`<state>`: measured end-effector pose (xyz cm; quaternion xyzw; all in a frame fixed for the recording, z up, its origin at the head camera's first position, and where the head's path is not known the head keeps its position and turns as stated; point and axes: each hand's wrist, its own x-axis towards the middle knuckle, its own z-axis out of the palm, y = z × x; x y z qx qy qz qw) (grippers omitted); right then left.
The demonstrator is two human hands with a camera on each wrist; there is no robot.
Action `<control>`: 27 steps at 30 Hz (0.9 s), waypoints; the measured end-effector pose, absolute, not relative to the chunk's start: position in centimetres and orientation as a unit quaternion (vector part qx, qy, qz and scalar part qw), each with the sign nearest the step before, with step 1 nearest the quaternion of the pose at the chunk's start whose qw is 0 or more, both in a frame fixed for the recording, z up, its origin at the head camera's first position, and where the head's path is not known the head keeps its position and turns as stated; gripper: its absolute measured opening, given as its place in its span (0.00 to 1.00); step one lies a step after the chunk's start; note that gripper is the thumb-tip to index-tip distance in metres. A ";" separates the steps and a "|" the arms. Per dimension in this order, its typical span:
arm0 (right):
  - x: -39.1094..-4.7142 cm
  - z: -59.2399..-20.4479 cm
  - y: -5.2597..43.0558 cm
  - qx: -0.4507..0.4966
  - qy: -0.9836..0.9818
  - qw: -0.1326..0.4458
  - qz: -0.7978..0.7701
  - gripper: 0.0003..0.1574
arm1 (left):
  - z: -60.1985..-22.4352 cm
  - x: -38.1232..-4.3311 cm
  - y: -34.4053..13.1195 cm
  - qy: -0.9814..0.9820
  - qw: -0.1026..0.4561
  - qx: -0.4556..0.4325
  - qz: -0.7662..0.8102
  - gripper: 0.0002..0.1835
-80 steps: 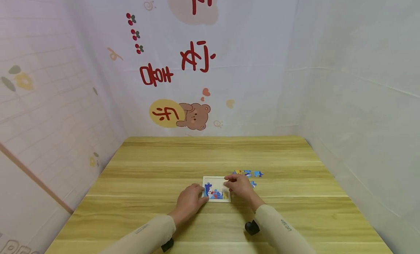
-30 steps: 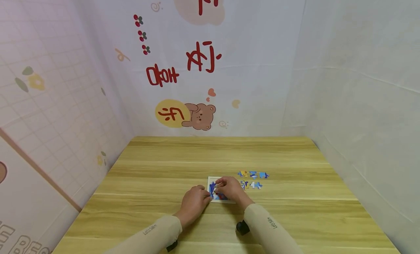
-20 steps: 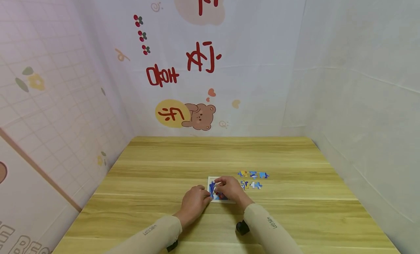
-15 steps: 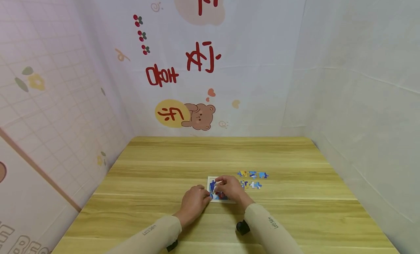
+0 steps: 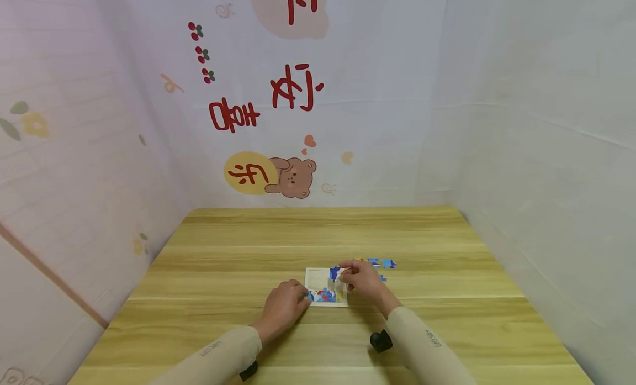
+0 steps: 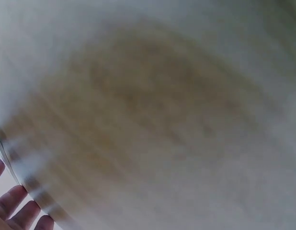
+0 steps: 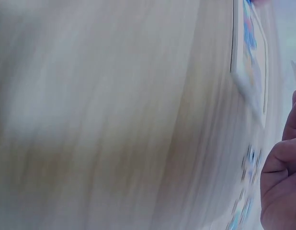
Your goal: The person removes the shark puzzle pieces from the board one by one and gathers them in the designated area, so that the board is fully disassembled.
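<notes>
Blue-purple puzzle piece [image 5: 335, 273]: right hand [image 5: 365, 281] is pinching it by its right side, thumb and fingers bent in. Piece is sitting over the far-right part of the white puzzle tray [image 5: 318, 281]; can't tell if it's touching the tray or hovering just above.

Tray is lying flat on the table, with fitted pieces [image 5: 324, 296] filling the strip along its near side: blue, red, white, some yellow toward the right. Pale tray floor is showing across the far-left part.

Left hand [image 5: 283, 306] is resting its fingers against the tray's left edge near the near-left corner, fingers relaxed, not clenched.

Loose pieces [image 5: 389, 263] are lying on the table just beyond the right hand, apart from the tray; mostly blue, with the hand partly covering the group.

Both arms are wearing beige sleeves [image 5: 416, 336], and a black device [image 5: 381, 341] is hanging under each wrist. Wood-grain table [image 5: 248, 247] is running back to a white backdrop [image 5: 387, 98] that's showing red characters, cherries and a bear [image 5: 296, 178].

Both wrist views are coming through blurred.
</notes>
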<state>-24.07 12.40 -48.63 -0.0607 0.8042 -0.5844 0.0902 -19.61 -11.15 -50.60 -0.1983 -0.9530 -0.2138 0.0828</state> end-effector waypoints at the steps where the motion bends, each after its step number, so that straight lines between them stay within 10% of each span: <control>1: -24.1 -48.6 12.8 -0.056 0.802 0.088 -0.588 0.18 | -50.6 -19.6 -11.2 -0.952 0.083 -0.199 -0.215 0.10; 27: -23.9 -49.6 27.1 0.021 0.827 0.066 -0.557 0.24 | -50.7 -19.7 -11.7 -0.944 0.063 -0.229 -0.230 0.17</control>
